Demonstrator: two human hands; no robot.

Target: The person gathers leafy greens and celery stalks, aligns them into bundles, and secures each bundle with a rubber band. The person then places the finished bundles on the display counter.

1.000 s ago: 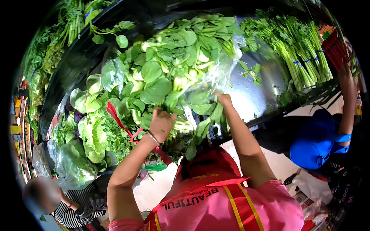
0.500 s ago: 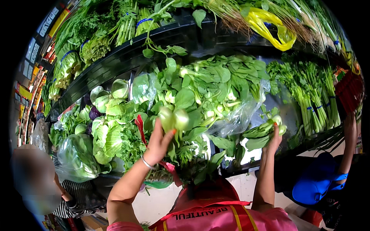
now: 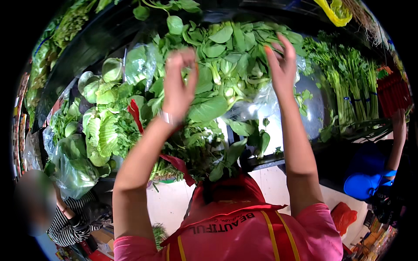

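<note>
Green bok choy point(image 3: 210, 109), black-and-white striped shirt point(image 3: 69, 227)

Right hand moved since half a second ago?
Yes: judged against the celery, the right hand has moved up and somewhat left in the view.

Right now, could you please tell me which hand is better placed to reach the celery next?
Probably the right hand: it is nearer the celery, while the left hand is farther away, over the leafy greens' left side.
</note>
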